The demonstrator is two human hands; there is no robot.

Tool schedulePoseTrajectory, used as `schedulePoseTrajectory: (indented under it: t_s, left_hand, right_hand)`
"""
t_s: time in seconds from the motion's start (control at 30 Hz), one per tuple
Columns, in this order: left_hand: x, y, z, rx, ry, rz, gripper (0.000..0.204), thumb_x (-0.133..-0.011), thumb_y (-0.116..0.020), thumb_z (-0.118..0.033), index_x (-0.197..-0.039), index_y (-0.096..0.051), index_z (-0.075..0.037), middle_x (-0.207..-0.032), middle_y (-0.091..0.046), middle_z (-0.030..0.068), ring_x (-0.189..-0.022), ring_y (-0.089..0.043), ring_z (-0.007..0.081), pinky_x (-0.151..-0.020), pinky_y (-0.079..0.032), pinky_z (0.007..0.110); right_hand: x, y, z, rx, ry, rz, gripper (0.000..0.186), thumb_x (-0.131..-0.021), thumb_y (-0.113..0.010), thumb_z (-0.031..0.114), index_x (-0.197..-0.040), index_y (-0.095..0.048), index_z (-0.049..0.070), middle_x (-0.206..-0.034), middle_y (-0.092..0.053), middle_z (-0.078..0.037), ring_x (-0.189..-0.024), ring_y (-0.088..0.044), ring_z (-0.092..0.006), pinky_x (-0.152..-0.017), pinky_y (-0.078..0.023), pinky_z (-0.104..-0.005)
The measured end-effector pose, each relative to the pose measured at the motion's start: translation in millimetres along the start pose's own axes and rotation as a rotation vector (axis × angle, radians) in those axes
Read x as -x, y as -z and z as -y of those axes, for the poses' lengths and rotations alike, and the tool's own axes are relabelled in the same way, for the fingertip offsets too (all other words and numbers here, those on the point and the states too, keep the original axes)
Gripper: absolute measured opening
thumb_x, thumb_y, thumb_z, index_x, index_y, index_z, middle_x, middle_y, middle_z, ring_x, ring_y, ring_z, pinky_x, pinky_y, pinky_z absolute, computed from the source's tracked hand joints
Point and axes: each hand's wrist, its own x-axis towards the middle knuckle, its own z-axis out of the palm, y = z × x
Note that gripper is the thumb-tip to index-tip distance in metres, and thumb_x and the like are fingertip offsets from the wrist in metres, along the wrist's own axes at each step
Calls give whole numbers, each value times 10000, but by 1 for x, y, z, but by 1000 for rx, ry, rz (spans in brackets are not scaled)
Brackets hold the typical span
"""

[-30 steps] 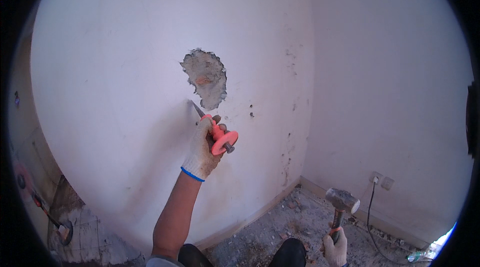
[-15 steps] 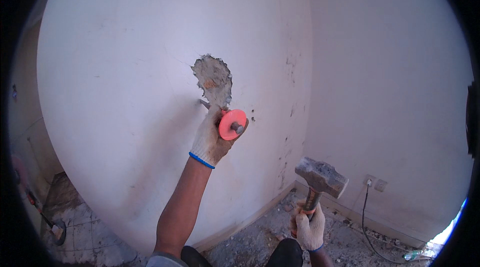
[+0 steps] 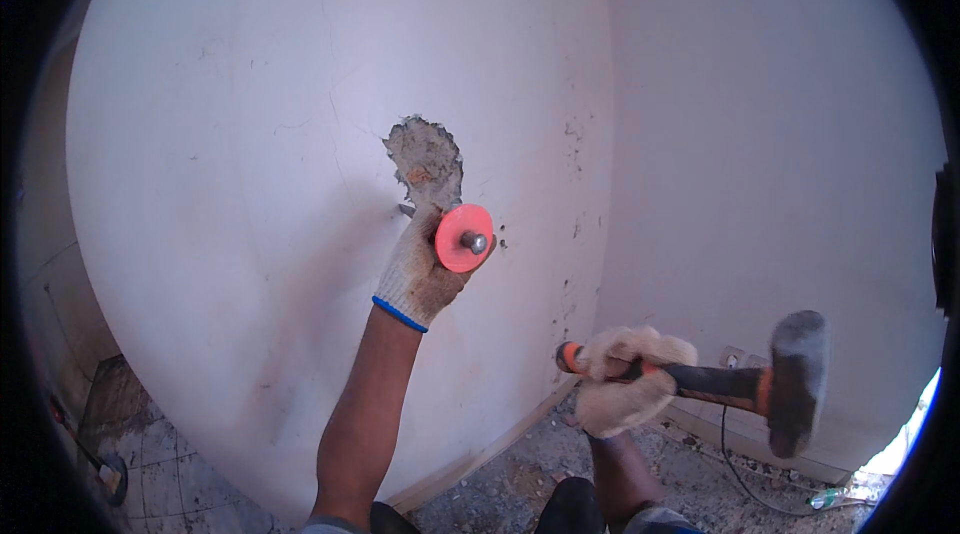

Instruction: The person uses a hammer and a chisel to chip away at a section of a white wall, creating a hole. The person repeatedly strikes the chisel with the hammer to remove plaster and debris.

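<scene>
My left hand (image 3: 416,272), in a white knit glove, grips a steel chisel with an orange round hand guard (image 3: 463,238). The chisel's tip touches the white wall at the lower left edge of a rough hole (image 3: 425,162) where grey plaster and a bit of red brick show. My right hand (image 3: 625,379), also gloved, holds a club hammer (image 3: 795,382) by its black and orange handle. The hammer lies sideways, its grey head out to the right, well apart from the chisel's struck end.
Two white walls meet in a corner (image 3: 605,184) right of the hole. Rubble lies on the floor (image 3: 520,479) along the skirting. A wall socket (image 3: 733,356) with a black cable sits low on the right wall. A long-handled tool (image 3: 100,469) lies at lower left.
My right hand has lifted the hammer from near the floor and swung its head out to the right. My left hand has moved the chisel up to the hole's lower edge.
</scene>
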Motion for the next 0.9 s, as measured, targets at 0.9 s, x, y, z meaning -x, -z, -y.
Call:
schedulePoseTrajectory:
  t_s: [0.9]
  left_hand:
    - [-2,2,5,440,408,-164,211,-1085,-449,-222,-1209,-523,-68,-1179,-584,69,-1045,-613,210,-957,-593,422]
  right_hand:
    - [9,19,-37,619,-738,600,215,-962,-705,197,-1095,-678,30,-934,-695,-41,-714,-657,-203,-720,-576,-387]
